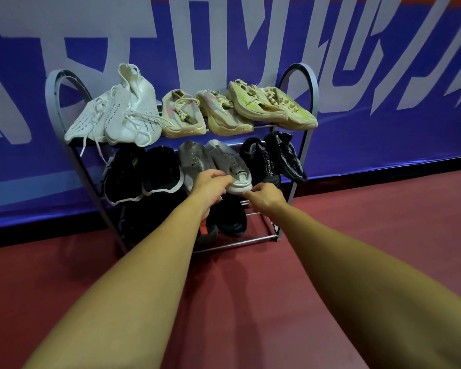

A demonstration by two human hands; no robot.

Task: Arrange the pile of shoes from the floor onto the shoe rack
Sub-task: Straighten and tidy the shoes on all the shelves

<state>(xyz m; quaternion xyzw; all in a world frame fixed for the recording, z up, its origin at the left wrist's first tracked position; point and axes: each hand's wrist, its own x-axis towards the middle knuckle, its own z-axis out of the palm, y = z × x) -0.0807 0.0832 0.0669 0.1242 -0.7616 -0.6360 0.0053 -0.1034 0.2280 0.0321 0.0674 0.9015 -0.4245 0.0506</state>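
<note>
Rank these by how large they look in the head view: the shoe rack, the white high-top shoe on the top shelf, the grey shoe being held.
1. shoe rack, clearly the largest.
2. white high-top shoe.
3. grey shoe, with both hands covering part of its heel end, so its place after the high-top is unsure.

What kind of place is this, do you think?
Probably a sports hall or gym: red sports-type floor, a blue banner with big lettering along the wall, and a metal shoe rack full of trainers.
</note>
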